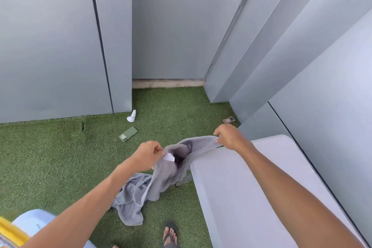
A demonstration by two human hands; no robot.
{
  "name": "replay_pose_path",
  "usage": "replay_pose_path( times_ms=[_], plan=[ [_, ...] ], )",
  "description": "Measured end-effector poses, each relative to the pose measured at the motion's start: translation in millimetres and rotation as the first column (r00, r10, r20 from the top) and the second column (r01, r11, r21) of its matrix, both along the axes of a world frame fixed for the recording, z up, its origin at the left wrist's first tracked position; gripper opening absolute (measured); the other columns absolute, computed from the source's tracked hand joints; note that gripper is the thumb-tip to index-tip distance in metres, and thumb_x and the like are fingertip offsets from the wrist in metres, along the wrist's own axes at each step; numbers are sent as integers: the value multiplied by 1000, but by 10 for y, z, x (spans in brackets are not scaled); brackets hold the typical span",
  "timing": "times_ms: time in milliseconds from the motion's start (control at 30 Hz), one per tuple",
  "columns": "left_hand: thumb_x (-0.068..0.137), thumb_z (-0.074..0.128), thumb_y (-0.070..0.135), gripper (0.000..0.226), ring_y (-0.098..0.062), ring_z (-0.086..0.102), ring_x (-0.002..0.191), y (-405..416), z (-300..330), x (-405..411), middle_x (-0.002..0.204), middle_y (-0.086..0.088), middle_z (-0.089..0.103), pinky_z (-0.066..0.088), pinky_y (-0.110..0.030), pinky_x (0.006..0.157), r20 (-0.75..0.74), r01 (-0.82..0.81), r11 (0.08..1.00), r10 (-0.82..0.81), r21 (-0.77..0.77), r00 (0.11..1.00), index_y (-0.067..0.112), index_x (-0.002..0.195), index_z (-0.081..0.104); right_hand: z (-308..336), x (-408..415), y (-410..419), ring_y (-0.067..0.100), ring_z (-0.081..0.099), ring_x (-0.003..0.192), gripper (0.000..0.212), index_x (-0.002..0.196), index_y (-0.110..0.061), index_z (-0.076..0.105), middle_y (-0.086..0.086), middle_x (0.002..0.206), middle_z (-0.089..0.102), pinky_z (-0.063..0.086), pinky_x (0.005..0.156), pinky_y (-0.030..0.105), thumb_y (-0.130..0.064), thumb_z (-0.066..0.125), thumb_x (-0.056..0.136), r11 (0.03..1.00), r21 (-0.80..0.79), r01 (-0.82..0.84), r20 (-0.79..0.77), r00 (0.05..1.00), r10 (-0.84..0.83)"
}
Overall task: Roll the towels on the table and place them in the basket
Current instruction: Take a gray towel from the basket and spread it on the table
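Beside one white table (251, 187), two hands (left (148, 155), right (229, 137)) pinch one grey towel (161, 179).

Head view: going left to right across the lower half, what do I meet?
Yellow cloth in the corner → green phone → left hand → grey towel → right hand → white table.

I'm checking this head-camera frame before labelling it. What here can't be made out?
- Basket, head view: cut off by the bottom-left edge and crossed by the left arm; contents unclear.
- Grey towel: bunched between the left hand and right hand; full shape hidden in folds.
- White label: too small to read.
- Table: near end cut off by the bottom edge.
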State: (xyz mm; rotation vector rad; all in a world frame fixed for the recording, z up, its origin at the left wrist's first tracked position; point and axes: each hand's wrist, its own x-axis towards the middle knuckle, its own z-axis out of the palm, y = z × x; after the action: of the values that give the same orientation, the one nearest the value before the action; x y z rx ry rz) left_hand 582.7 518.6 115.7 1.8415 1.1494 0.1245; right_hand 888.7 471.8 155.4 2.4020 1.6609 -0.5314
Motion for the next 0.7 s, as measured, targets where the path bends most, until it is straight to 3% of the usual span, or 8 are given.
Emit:
replay_pose_path(
  times_ms=[100,200,267,367,467,567,633,700],
  plan=[
    [98,52,22,19,-16,65,58,-78,-190,246,68,-3,58,40,-18,40,5,-139,984,140,-114,990,7,88,54,-212,422,51,31,67,77,16,70,-9,67,10,74,69,53,65,34,-1,57,79,991,52,123,44,991,-126],
    [98,52,24,17,-29,70,73,-69,-336,576,68,-2,55,56,-41,57,-20,-192,972,191,-135,981,8,94,55,-478,1030,199,25,70,80,16,71,-3,72,22,78,68,56,69,35,0,57,76,953,150,263,-102,963,-250],
    [97,54,25,16,-32,68,74,-44,-433,839,65,-1,54,57,-46,62,-36,-211,969,209,-124,977,10,91,55,-597,1461,305,17,65,74,12,72,-3,73,-10,73,51,54,62,31,0,62,77,893,183,411,-215,903,-371],
    [95,57,22,13,-20,62,58,-1,-590,1256,68,-2,62,54,-32,52,-89,-241,966,234,-90,968,11,89,57,-659,2055,338,18,60,55,13,77,-2,65,10,71,62,55,46,26,10,64,80,651,94,753,-559,581,-591],
    [94,59,22,12,-20,60,59,-4,-738,1604,72,-4,66,48,-33,54,-136,-250,968,245,-23,960,12,88,59,-775,2685,245,24,68,69,16,76,1,61,21,89,66,60,63,30,16,67,77,477,72,876,-718,378,-585],
    [92,62,21,12,-28,64,74,-28,-901,1872,77,-7,67,53,-42,71,-129,-270,962,272,33,954,9,88,60,-974,3272,32,25,68,86,15,77,-3,69,17,90,68,57,80,26,10,74,71,468,210,858,-598,492,-633],
    [91,64,21,13,-28,63,77,-56,-990,2003,82,-7,66,53,-43,74,-128,-257,964,265,72,956,8,89,61,-1085,3531,-160,16,62,80,20,91,-1,75,11,81,68,45,62,3,5,73,72,613,254,748,-451,652,-609],
    [90,64,22,13,-26,62,76,-102,-1049,2099,82,-5,65,52,-44,72,-148,-234,967,247,96,958,10,88,60,-1146,3648,-317,14,57,75,14,88,0,75,9,71,62,37,53,2,-4,70,75,786,257,562,-328,816,-476]
  ],
)
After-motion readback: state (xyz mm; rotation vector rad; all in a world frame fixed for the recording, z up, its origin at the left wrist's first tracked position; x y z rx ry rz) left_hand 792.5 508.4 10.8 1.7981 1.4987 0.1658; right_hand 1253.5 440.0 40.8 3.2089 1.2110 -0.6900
